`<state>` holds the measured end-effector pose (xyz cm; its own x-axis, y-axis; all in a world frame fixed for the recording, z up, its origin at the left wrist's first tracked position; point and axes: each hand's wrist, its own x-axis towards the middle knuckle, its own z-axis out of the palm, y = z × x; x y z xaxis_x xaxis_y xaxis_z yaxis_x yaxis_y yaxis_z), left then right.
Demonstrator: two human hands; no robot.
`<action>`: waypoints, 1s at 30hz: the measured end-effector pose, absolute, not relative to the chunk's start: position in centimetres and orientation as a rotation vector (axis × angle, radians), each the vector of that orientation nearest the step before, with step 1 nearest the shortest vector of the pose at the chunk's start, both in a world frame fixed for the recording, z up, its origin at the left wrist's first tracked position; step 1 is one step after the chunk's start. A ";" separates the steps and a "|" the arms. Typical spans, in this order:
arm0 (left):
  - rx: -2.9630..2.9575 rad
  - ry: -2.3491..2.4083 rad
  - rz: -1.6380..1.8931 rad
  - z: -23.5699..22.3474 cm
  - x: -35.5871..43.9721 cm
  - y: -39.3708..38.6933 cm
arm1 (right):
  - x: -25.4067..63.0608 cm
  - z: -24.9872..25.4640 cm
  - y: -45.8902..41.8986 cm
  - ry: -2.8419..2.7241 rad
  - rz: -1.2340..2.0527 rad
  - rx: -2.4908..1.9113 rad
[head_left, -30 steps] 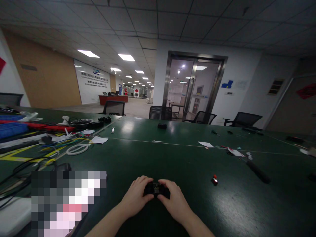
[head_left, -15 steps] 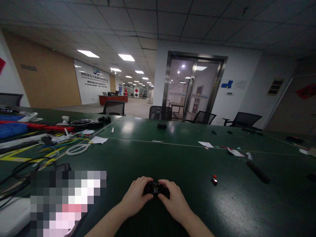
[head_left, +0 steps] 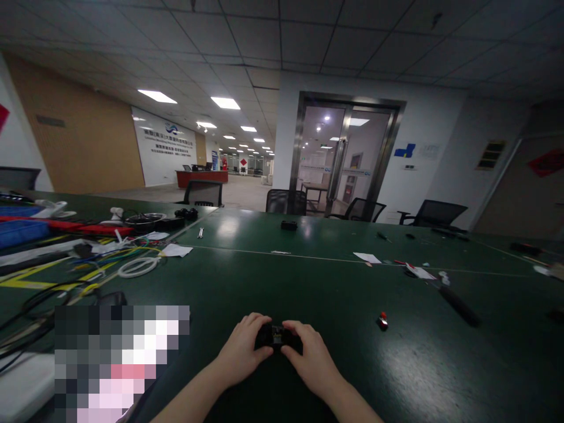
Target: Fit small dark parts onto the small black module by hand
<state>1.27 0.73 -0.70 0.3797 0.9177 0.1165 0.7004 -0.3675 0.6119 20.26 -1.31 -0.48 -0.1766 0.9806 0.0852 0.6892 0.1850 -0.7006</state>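
A small black device (head_left: 277, 335) sits low in the middle of the view, at the near part of the green table (head_left: 247, 288). Its exact kind is not clear; the middle shows some lighter detail. My left hand (head_left: 244, 346) grips its left end between thumb and fingers. On the other end, my right hand (head_left: 309, 352) holds it the same way. Both ends are partly hidden by my fingers. Whether it rests on the tabletop or is slightly raised I cannot tell. To the right lies a small red and silver item (head_left: 383, 321).
Tangled cables (head_left: 48, 299), a coiled white cable (head_left: 138, 267) and a blue tray (head_left: 22, 233) crowd the left side. A wrench (head_left: 201, 232) and a black box (head_left: 289, 225) lie farther back. At right are paper (head_left: 367, 258) and a long black-handled tool (head_left: 459, 305). Chairs stand beyond.
The left fingertips and the device have shifted very slightly upward in view. Both hands keep their hold on it.
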 end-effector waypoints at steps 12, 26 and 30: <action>2.146 1.350 0.625 -0.4 0.9 0.5 | 20.2 0.3 -1.7 -1.918 0.772 -1.599; 2.142 1.329 0.640 -0.6 0.8 0.5 | 20.2 0.4 -1.7 -1.916 0.777 -1.595; 2.182 1.355 0.612 -0.2 1.1 0.4 | 20.3 0.2 -1.6 -1.931 0.741 -1.581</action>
